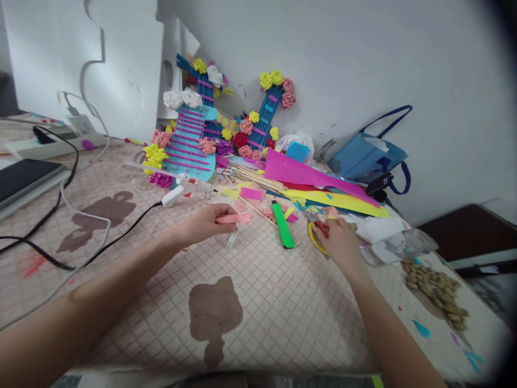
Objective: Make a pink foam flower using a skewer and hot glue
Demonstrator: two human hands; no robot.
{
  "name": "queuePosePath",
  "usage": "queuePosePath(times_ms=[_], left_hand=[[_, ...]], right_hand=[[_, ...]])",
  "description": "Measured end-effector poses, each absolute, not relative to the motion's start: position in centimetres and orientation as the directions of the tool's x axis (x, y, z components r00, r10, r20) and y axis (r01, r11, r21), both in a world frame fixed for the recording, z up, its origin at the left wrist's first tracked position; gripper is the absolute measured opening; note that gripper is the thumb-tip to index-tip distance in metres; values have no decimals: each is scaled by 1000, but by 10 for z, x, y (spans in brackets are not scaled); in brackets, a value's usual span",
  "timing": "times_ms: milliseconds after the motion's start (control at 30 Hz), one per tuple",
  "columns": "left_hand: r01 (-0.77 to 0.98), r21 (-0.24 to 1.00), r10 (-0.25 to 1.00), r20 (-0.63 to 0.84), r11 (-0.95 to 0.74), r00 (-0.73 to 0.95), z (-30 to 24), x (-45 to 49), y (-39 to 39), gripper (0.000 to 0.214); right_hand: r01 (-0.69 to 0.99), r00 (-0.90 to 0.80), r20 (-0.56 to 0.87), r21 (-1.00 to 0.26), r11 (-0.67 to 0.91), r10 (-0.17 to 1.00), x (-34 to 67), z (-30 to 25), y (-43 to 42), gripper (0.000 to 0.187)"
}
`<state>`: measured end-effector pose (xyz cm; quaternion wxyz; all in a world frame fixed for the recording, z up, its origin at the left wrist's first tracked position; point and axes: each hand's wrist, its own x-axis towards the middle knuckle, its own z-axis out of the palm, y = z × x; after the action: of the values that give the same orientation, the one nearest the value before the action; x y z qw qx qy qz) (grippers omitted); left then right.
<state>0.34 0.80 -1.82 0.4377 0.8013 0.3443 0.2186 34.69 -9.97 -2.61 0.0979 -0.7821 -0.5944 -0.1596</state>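
Observation:
My left hand (205, 222) is closed on a pink paper strip (235, 218) and holds it just above the quilted table cover (258, 302). My right hand (340, 241) lies over a pair of scissors (316, 231) with yellow and red handles, fingers curled on the handles. A green utility knife (283, 224) lies between the two hands. Behind my left hand a white glue gun (183, 188) rests on the cover, its black cord running left.
Blue paper guitars with paper roses (194, 143) lean at the wall, beside pink and yellow sheets (307, 180), wooden sticks and a blue bag (363, 156). A clear jar (398, 247) and peanuts (434, 288) lie right. A power strip (52, 144) and cables sit left.

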Motion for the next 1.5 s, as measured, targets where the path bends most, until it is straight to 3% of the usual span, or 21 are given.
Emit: queuePosePath(times_ms=[67,167,233,300,400,567,767,933,1367,1500], left_hand=[[333,863,736,65,-380,674,-18,3,8,18],[296,882,733,76,-365,676,-19,4,9,18],[276,898,735,73,-342,674,-18,4,8,19],[247,916,735,73,-317,675,-17,5,7,22],[214,931,738,81,-297,670,-15,6,4,24],[174,970,776,23,-170,630,-13,10,-5,26],[94,995,832,-79,33,549,-18,17,-12,26],[-36,980,832,-148,197,534,-27,21,-14,32],[-221,910,840,-201,350,503,-29,15,-3,33],[-207,903,842,-242,378,482,-27,13,-2,35]], right_hand=[[976,175,400,-194,-104,900,316,-15,-99,29],[740,1,180,-662,120,984,254,-6,-98,26],[564,-88,77,-818,113,993,217,-9,-94,29],[477,-105,54,-874,98,993,192,-16,-89,40],[433,-135,38,-897,93,990,177,-29,-79,58],[420,-86,70,-902,100,994,174,-38,-72,43],[541,66,264,-820,188,962,171,-42,-74,45],[583,105,324,-786,205,940,171,-47,-72,44],[499,110,269,-848,181,957,172,-37,-76,46],[556,68,361,-788,265,930,177,-37,-77,44]])
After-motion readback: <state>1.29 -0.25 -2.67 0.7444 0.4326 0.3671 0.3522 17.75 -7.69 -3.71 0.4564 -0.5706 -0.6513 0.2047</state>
